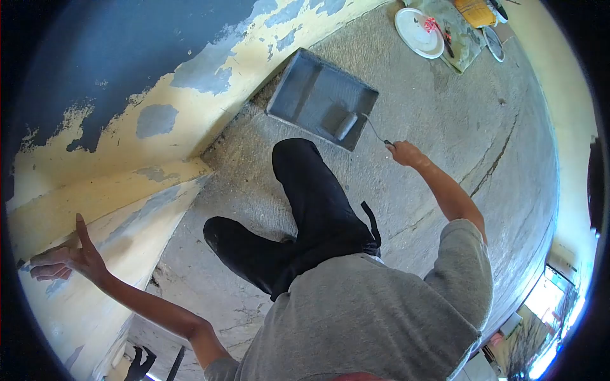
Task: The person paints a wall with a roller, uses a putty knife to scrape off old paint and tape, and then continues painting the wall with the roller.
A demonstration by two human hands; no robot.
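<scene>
My right hand (407, 154) is closed around the handle of a paint roller (346, 126). The roller's sleeve rests in a dark grey paint tray (305, 114), near the tray's right side, and its wire frame reaches over the rim. Grey paint coats the inside of the tray, which sits on the floor close to the wall. On the far left, my left hand (67, 257) is against the cream lower wall, thumb stretched out and fingers extended, with nothing visible in it.
The wall (159, 120) has patchy dark blue, cream and grey paint. Cracks run across the concrete floor (445, 184). At the top right lie a white lid (416, 37), a stained sheet (467, 38) and a yellow bucket (475, 11). My knees are beside the tray.
</scene>
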